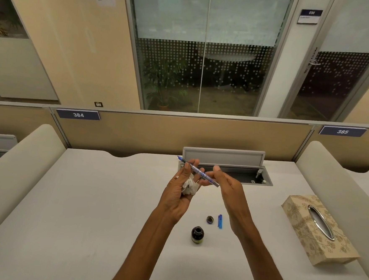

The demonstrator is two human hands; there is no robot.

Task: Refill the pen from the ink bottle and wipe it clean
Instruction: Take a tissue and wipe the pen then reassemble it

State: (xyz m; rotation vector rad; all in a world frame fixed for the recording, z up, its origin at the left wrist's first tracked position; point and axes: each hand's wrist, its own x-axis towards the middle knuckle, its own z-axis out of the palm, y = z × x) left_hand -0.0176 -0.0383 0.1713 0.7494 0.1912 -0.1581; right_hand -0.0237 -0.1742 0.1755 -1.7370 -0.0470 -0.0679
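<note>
A clear blue pen (pixel 199 172) is held slanted above the desk, its tip pointing up and to the left. My left hand (pixel 178 194) pinches the pen near the tip and keeps a crumpled white tissue (pixel 189 187) against its palm. My right hand (pixel 227 186) grips the pen's lower end between thumb and fingers. Below my hands the dark ink bottle (pixel 197 234) stands open on the white desk (pixel 87 209). Its cap (pixel 210 219) lies to the right, next to the blue pen cap (pixel 220 221).
A patterned tissue box (pixel 317 230) lies at the right of the desk. An open cable tray (pixel 231 171) with a raised lid sits at the back, just behind my hands. Padded dividers (pixel 20 167) flank the desk on both sides.
</note>
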